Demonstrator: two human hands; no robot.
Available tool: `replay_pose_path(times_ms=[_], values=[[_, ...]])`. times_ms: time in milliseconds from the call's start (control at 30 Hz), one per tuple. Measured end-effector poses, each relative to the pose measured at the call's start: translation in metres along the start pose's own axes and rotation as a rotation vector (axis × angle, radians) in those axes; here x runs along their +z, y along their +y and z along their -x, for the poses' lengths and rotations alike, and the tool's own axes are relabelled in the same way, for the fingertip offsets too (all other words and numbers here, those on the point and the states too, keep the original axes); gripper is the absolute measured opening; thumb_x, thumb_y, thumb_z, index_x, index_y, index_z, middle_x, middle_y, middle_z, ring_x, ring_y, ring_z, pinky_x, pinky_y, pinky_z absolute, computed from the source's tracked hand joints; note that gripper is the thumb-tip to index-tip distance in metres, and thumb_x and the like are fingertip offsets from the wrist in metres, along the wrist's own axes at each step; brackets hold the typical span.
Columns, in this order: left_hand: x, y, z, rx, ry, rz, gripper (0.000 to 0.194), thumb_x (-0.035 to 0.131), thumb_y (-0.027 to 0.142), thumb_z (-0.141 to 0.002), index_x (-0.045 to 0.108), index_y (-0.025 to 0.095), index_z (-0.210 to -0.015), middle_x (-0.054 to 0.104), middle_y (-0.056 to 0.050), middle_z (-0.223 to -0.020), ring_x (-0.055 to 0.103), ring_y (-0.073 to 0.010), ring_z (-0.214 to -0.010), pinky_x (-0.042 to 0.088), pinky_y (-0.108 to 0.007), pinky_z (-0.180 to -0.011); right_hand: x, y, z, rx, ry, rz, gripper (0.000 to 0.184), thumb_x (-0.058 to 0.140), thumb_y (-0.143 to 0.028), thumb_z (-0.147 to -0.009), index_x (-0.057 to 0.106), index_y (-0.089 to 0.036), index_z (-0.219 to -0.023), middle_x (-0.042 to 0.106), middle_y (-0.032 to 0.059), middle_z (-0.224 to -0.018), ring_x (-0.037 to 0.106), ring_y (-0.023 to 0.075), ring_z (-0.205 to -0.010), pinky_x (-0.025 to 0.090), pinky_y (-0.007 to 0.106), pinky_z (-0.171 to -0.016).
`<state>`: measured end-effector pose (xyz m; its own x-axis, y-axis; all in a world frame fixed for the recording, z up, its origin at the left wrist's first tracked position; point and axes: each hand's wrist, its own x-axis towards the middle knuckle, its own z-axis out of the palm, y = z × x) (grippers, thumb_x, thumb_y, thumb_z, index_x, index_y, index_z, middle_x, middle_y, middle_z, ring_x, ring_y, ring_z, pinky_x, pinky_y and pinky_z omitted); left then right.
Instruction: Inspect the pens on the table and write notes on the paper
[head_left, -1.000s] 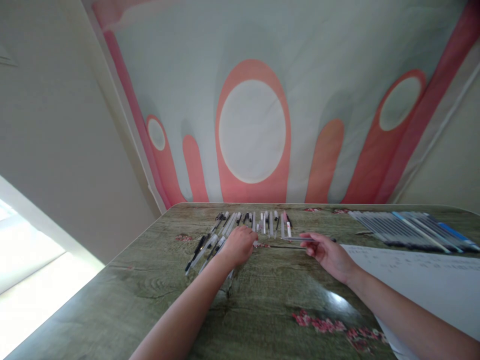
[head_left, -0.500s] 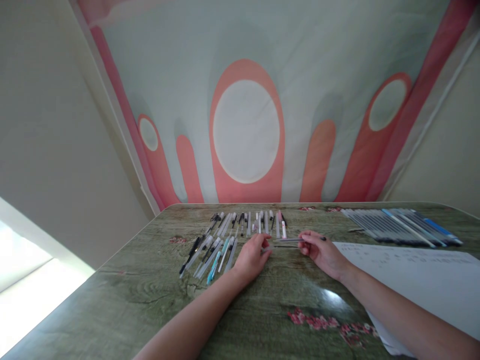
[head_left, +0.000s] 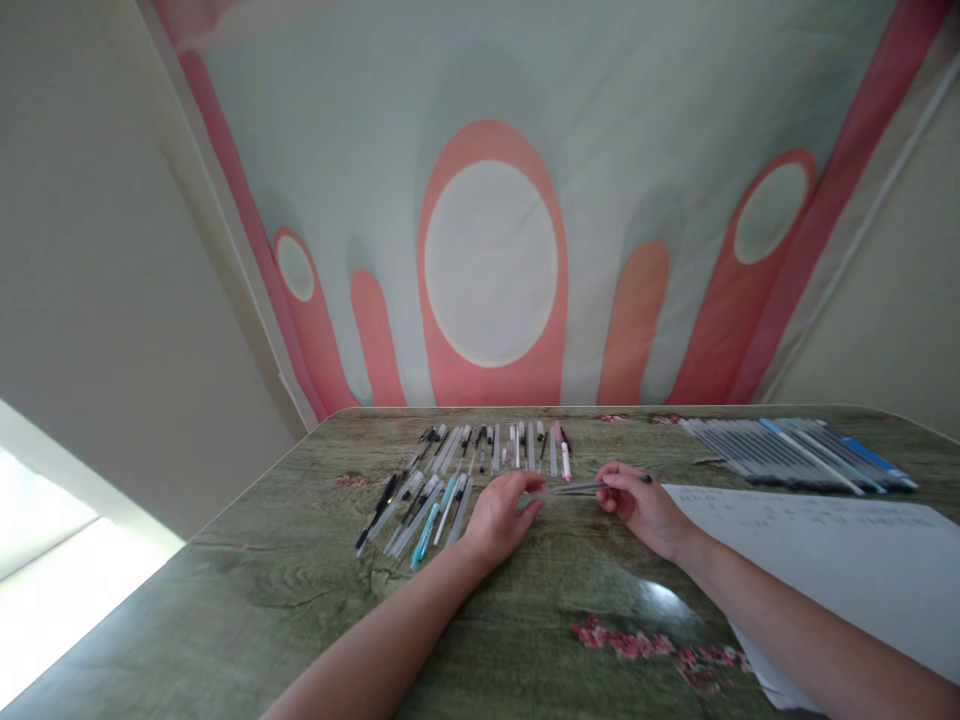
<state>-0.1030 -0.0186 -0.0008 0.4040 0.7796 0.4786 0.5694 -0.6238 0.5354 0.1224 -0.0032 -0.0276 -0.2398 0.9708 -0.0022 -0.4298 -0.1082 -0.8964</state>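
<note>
Both hands stand just apart, short of the tabletop's (head_left: pixel 262 620) far edge: right hand (head_left: pixel 641 512) pinching a pen (head_left: pixel 587 487), left hand (head_left: pixel 504 517) a clear piece (head_left: pixel 539 492), perhaps a cap. Joining them seems the step; next calls for careful lining up.

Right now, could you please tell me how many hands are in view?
2: the left hand, just right of the loose pens, and the right hand, holding a slender grey rod near the paper. Neither is hidden.
</note>
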Motion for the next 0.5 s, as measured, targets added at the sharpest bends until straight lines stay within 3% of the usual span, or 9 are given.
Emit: replay_pose_path(times_ms=[233,500], values=[[-0.0011,0.0014,0.0006,0.09,-0.042,-0.058,0.019,0.045,0.024,-0.081,0.057,0.019,-0.095,0.06,-0.006,-0.091,0.054,-0.0168,-0.088,0.041,-0.03,-0.081,-0.0029,0.0022,-0.0002,-0.018,-0.023,0.03,0.006,0.057,-0.021,-0.072,0.06,-0.016,-0.072,0.056,0.0003,-0.058,0.046,0.0074,-0.053,0.033,0.019,-0.048],[-0.0032,0.0049,-0.0016,0.104,-0.032,0.074,0.022,0.043,0.023,-0.082,0.059,0.018,-0.096,0.058,-0.008,-0.093,0.053,-0.0161,-0.089,0.042,-0.03,-0.082,0.0015,-0.0016,0.0027,-0.038,-0.038,0.152,0.016,0.06,-0.028,-0.073,0.063,-0.014,-0.079,0.059,0.0022,-0.064,0.044,0.0072,-0.052,0.032,0.021,-0.049]])
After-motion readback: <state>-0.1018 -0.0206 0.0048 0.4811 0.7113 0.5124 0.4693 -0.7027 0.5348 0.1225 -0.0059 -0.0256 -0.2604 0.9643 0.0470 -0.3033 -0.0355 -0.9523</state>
